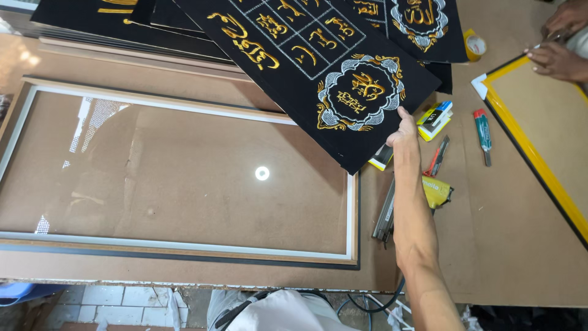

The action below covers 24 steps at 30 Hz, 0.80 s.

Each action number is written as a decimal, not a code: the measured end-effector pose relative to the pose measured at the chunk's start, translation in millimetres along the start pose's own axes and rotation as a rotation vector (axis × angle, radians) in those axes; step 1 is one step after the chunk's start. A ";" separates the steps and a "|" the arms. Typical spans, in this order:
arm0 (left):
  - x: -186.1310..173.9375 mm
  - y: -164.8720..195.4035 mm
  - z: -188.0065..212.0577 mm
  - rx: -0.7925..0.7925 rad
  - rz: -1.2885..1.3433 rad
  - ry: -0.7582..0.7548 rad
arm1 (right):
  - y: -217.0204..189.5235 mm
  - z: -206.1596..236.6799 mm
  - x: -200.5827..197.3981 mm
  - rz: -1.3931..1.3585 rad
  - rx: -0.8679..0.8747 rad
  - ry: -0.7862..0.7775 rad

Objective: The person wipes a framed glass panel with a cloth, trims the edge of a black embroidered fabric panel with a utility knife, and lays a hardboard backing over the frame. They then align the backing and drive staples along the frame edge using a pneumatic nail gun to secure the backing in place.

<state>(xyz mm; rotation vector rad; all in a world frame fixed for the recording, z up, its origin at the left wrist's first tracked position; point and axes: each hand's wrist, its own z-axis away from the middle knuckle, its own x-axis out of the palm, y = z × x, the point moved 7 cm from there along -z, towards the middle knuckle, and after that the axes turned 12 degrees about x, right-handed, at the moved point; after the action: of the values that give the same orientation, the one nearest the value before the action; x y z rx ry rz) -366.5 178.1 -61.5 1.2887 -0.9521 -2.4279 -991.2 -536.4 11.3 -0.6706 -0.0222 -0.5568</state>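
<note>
Right hand (403, 132): grasping the edge of the black embroidered panel (318, 67); arm stretched across the workbench (490, 257)
Panel: tilted over the glazed picture frame (184, 178)
Left hand: out of view

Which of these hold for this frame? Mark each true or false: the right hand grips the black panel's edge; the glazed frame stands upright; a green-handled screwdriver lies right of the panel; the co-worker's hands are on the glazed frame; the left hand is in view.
1. The right hand grips the edge of the black panel. True.
2. The glazed frame stands upright. False: it lies flat on the table.
3. A green-handled screwdriver lies right of the panel. True.
4. The co-worker's hands are on the glazed frame. False: they are at the yellow frame, top right.
5. The left hand is in view. False: only the right shows.
</note>
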 end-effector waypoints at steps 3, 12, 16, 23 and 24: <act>-7.7 11.1 0.2 0.033 0.020 0.076 | -14.3 5.8 7.7 -0.200 -0.206 -0.081; -82.3 33.7 -12.6 0.179 0.082 0.405 | -24.1 98.1 35.6 -0.396 -0.386 -0.174; -112.1 48.1 -10.2 0.336 0.157 0.526 | -22.8 162.3 42.4 -0.371 -0.552 -0.120; -87.8 204.8 -45.4 0.548 0.361 0.255 | -7.5 249.8 54.2 -0.203 -1.083 -0.364; -78.7 244.6 -47.7 0.688 0.514 0.139 | -0.1 263.5 54.0 -0.139 -1.207 -0.302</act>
<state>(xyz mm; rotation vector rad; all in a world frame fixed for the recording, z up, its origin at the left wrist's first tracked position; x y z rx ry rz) -304.9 8.6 127.6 1.1622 -1.8945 -1.6464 -904.1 -405.8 229.8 -1.9387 -0.0134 -0.5673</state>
